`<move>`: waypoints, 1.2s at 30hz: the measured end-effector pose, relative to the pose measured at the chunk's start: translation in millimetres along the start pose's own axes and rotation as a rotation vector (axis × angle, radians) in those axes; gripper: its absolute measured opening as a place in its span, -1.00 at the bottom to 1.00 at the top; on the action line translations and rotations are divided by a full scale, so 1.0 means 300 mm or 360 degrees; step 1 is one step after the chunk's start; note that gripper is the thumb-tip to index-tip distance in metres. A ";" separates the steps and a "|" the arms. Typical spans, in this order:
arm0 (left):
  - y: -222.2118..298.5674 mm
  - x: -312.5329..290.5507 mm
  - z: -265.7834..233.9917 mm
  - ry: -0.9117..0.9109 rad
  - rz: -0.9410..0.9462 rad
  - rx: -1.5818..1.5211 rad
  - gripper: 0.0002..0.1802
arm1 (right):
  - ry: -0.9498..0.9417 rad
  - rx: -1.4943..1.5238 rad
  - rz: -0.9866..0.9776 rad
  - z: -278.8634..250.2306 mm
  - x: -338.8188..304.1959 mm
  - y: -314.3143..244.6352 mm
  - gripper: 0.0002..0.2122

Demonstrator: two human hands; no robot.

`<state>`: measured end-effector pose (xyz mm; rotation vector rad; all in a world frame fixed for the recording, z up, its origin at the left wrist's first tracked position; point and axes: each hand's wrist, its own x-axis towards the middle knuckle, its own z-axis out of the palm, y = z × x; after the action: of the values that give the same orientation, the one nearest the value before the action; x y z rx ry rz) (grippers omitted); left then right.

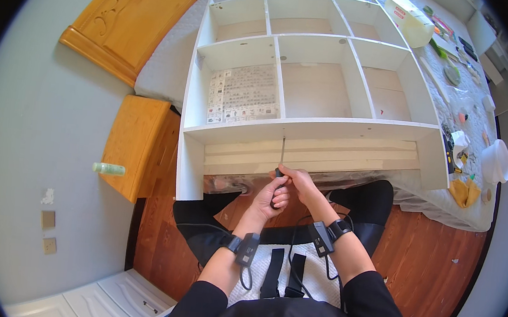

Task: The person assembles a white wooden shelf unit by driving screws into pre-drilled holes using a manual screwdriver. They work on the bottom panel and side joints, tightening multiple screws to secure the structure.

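A screwdriver [282, 155] with a black handle and a slim metal shaft points away from me. Its tip meets the near face of a long white board in the white shelf unit [324, 127]; any screw there is too small to make out. My left hand [269, 200] is closed around the handle. Beside it, my right hand [301, 184] pinches the front of the handle, near where the shaft begins. The shelf unit lies with its square compartments facing up, and a sheet with small pictures [245, 93] covers the bottom of one compartment.
The unit rests on a plastic-covered bed [412, 201]. Along its right side are a translucent container [411, 22], a white bowl [496, 161], yellow gloves [463, 192] and small tools. At left stand a wooden nightstand [130, 140] with a green bottle [109, 169] and a wooden headboard [130, 18].
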<state>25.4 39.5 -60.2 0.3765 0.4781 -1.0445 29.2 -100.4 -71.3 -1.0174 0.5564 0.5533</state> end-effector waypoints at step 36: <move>-0.078 0.063 0.059 0.0076 0.0178 -0.0034 -0.70 | 0.0138 -0.0470 -0.0031 -0.013 -0.069 -0.060 -0.63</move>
<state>15.9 6.2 -57.3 0.4057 0.5050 -0.9229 25.3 -114.9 -47.9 -1.3305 0.5508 0.5869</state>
